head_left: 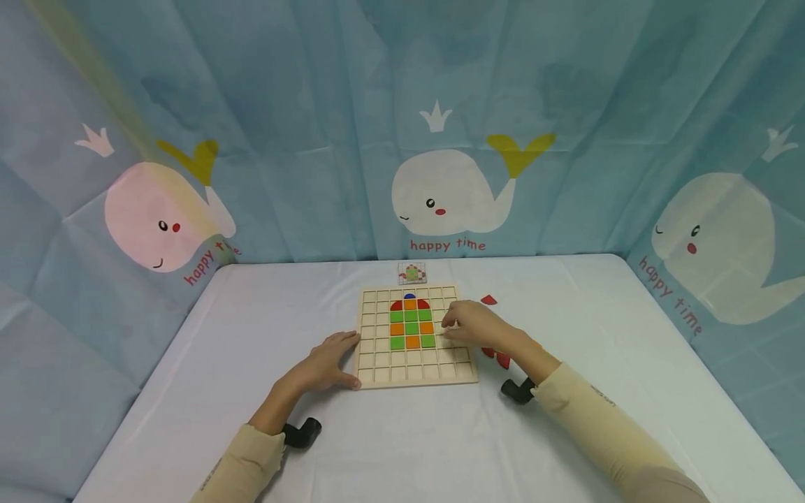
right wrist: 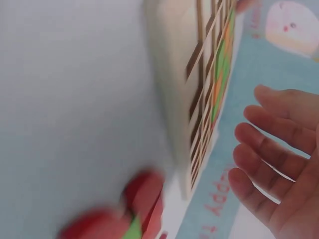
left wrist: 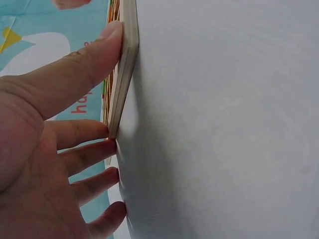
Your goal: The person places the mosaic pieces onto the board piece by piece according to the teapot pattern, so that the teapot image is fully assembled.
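A square wooden grid board (head_left: 377, 375) lies on the table. In its cells, green tiles (head_left: 411, 327) and orange tiles (head_left: 412, 342) form a block, with a red rounded piece (head_left: 396, 306) at each upper corner and a blue piece (head_left: 410, 296) on top. My left hand (head_left: 325, 361) rests at the board's left side, thumb on the rim near the front corner and fairly straight fingers along the edge and table. Above the right columns hovers my right hand (head_left: 479, 326), fingers loosely bent; the right wrist view shows nothing in them.
Behind the board sits a small picture card (head_left: 411, 273). Loose red pieces (head_left: 503, 360) lie to the board's right, partly hidden by the right forearm, with another red piece (head_left: 488, 300) farther back. A green piece (right wrist: 133, 231) shows among them in the right wrist view.
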Available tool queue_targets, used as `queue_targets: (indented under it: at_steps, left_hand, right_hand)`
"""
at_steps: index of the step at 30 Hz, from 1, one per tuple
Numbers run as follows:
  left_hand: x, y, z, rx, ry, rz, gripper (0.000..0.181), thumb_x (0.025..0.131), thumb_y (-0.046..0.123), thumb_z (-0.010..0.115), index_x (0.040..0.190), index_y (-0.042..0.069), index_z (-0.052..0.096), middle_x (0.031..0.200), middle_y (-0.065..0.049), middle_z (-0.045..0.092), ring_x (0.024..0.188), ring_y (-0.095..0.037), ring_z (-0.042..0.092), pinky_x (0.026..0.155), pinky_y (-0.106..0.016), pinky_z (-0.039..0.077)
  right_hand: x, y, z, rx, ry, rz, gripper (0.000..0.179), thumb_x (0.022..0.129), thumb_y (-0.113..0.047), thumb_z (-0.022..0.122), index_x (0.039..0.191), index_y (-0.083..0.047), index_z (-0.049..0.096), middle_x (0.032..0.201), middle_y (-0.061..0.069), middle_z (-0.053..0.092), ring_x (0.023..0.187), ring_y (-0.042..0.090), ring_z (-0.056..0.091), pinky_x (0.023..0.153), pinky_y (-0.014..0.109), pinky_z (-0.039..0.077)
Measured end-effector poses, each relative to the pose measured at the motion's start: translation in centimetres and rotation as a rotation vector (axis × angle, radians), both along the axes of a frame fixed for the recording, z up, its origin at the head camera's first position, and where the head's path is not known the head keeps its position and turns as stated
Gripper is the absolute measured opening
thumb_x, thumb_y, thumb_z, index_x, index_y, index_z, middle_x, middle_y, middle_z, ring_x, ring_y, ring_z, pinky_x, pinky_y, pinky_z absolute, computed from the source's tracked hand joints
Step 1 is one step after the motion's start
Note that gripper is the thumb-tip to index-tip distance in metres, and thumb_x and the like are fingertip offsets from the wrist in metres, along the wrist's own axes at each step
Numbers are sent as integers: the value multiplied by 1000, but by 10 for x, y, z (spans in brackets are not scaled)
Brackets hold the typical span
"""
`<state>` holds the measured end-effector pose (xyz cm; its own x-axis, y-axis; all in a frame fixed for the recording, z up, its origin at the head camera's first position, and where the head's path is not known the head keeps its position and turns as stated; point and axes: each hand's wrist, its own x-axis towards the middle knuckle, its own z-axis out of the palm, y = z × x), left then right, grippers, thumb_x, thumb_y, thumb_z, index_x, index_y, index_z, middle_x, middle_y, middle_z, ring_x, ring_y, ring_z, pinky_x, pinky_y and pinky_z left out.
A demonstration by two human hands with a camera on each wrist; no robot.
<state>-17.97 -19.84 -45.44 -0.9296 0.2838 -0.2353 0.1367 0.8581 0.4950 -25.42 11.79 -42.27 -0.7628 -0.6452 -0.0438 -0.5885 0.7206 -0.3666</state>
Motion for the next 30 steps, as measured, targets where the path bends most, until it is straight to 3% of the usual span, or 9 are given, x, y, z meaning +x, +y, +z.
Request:
queue_targets:
  at_steps: [6,14,19,25,30]
  left_hand:
    - [1,0,2,5,2,3,95,71,25,86,149,2,37,156,-18,34,146,-40,24,113,-65,25]
    - [2,1,2,2,2,0,95,71,25,86,148,1,37,156,-18,34,146,-41,24,113,-66,24]
    - [2,1,1,7,-6,6,95,71,25,86,149,2,37,156,-18,34,146,-41,24,112,-67,24]
    - [1,0,-2,0,-3,3,96,70,27,86,149,3,37,156,-18,34,146,-40,24,113,-66,24]
    - [0,0,-3,-1,-1,3,96,70,27,86,149,3,37,156,-18,34,146,-40,25,113,-65,24]
  right_hand:
    - [4,35,2,0,-27,-97,28,89,-19,69,112,-4,72,98,5,67,85,14,61,78,32,54]
    - [16,78,1,-6,-36,-197,28,85,-16,74,109,-2,72,91,4,67,79,15,59,69,29,53]
    - [22,100,-5,2,-66,-284,29,84,-18,75,109,-3,72,90,3,66,82,16,59,72,32,54]
    - [31,122,-10,24,-75,-317,26,84,-19,74,104,-3,73,88,3,66,78,15,57,68,29,53]
    - [40,133,-8,50,-81,-373,29,81,-21,77,100,0,73,88,6,68,77,17,58,71,36,56]
